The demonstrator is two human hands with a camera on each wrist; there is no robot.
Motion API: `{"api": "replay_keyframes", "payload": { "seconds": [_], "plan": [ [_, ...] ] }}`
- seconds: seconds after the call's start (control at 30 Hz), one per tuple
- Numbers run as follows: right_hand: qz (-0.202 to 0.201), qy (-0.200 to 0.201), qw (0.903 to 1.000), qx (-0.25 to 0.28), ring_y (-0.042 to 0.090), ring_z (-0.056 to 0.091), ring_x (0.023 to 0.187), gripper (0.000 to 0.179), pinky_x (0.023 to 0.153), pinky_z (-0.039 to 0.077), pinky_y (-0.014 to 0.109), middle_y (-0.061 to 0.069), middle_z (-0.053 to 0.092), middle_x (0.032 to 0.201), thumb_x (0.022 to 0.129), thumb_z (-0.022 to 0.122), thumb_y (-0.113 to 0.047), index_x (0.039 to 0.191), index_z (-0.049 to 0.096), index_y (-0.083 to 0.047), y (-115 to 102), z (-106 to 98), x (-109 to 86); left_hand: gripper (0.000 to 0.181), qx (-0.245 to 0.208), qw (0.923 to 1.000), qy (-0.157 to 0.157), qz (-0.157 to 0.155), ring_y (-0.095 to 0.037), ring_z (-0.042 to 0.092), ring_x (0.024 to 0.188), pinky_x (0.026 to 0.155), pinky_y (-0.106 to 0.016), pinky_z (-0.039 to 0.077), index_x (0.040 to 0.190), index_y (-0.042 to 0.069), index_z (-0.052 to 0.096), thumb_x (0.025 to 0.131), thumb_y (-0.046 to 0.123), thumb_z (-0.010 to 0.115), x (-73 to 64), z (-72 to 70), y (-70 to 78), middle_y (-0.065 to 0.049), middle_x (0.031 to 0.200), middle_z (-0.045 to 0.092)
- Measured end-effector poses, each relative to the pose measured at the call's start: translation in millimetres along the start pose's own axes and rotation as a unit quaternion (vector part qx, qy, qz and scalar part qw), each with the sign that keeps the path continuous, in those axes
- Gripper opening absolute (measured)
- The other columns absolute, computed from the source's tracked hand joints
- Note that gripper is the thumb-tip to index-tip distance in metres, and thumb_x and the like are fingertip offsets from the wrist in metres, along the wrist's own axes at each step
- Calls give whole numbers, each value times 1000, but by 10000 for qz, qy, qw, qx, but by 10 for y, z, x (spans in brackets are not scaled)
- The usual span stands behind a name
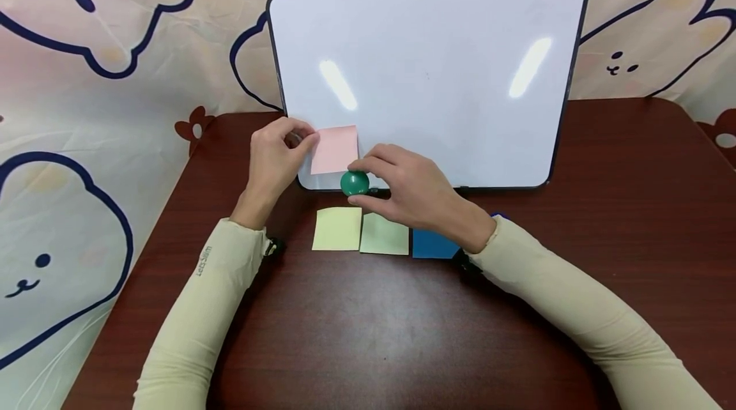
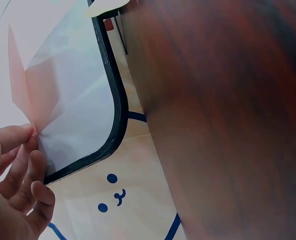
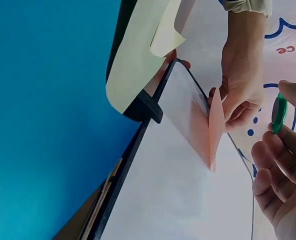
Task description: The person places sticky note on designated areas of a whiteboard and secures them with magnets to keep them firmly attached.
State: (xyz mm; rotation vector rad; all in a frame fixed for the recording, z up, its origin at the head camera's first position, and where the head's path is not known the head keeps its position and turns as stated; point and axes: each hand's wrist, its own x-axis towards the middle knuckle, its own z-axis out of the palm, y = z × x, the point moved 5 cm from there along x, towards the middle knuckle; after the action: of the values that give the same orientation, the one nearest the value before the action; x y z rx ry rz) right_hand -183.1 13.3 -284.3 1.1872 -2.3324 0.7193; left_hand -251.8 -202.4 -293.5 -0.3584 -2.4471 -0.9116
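Pinching the pink note (image 1: 335,151) by its left edge at the lower left of the whiteboard (image 1: 437,84), the left hand (image 1: 276,153) had best flatten it before the right hand (image 1: 411,183) (thumb and fingers gripping a green disc (image 1: 354,184)) presses squarely.

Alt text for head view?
A person's left hand pinches a pink note at the lower left of a whiteboard; the right hand holds a green disc by the note's lower right corner. A yellow note, pale green note and partly hidden blue note lie in a row on the table.
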Motion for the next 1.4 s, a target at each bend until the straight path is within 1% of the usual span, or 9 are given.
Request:
{"api": "replay_keyframes", "payload": {
  "seconds": [0.13,0.3,0.53,0.67,0.8,0.87,1.0,1.2,1.4],
  "plan": [
    [-56,-36,10000,-71,12,61,90,41,75,54,26,1,66,105,85,78,-40,114,70,-13,-7,-12,16,18,-25,10000,-16,12,-24,65,77,75,-38,56,100,4,75,89,18,75,11,13,9,-13,96,73],
    [-183,-110,9996,-207,13,61,88,40,74,54,26,2,66,105,88,75,-41,115,69,-12,-2,-25,80,18,14,10000,12,9,-24,64,76,74,-36,55,99,4,75,89,20,76,0,-7,18,-13,95,73],
    [26,-297,9991,-291,14,63,94,41,78,56,27,3,67,110,87,76,-37,119,68,-12,68,-32,135,18,5,10000,-26,-3,-23,63,76,72,-34,53,100,5,75,89,20,76,6,8,23,-12,94,72],
    [-26,-220,9990,-386,16,62,96,44,79,55,29,5,66,113,88,76,-35,123,66,-11,96,-10,144,19,36,10000,-44,-19,-23,62,75,72,-33,53,101,5,76,90,21,75,8,16,21,-13,94,72],
    [-40,-145,9985,-521,18,61,101,46,84,55,30,6,65,117,89,75,-34,127,64,-9,120,19,172,19,31,10000,7,55,-23,62,74,71,-30,51,100,5,76,90,21,75,11,23,11,-13,92,72],
    [-22,-166,9983,-552,19,61,104,45,86,54,30,7,64,117,90,74,-34,126,65,-9,129,40,193,18,29,9999,45,93,-23,63,73,70,-28,50,99,5,76,89,20,75,12,24,9,-12,92,72],
    [32,-255,9978,-607,19,60,104,42,86,53,30,6,64,116,91,73,-34,124,65,-9,128,75,234,17,31,9999,60,129,-22,62,72,69,-25,48,99,5,76,89,20,75,13,19,3,-12,91,72],
    [135,-280,9976,-625,19,59,103,43,85,53,29,6,64,114,89,75,-35,122,66,-9,124,102,287,19,64,9999,20,91,-22,62,73,69,-25,48,100,5,76,89,21,75,7,20,1,-12,91,72],
    [257,-395,9966,-683,19,60,102,42,85,54,29,6,66,112,88,76,-36,119,67,-8,155,147,340,18,80,9999,28,82,-23,63,73,69,-27,49,99,5,76,90,20,75,-2,14,1,-12,91,72]
  ]
}}
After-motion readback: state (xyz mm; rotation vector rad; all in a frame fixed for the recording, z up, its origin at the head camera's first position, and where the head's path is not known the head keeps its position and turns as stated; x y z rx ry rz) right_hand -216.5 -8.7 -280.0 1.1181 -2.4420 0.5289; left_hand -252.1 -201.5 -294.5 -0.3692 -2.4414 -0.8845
